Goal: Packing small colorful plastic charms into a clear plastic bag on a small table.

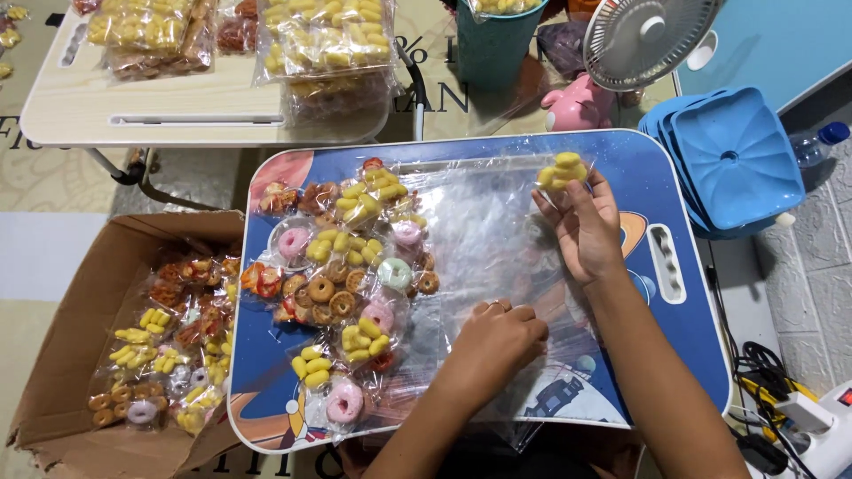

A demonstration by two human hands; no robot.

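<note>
Right now the blue lap table (661,177) is my landmark, and most of it lies under a large clear plastic bag (497,257). Off the table's left edge sits a cardboard box (80,302) already part-filled with small sealed snack packets (164,355); beyond its far edge stands a white table (133,106) stacked with bagged yellow snacks. On the table's left half, more small packets (355,284) of yellow puffs, brown rings and pink doughnut sweets sit in rows inside the bag. The right half of the bag is bare, so by my reckoning roughly half remains to fill. My left hand (497,341) presses flat, fingers curled, on the plastic near the table's near edge. My right hand (581,226) pinches a packet of yellow puffs (562,170) at the table's far right.
</note>
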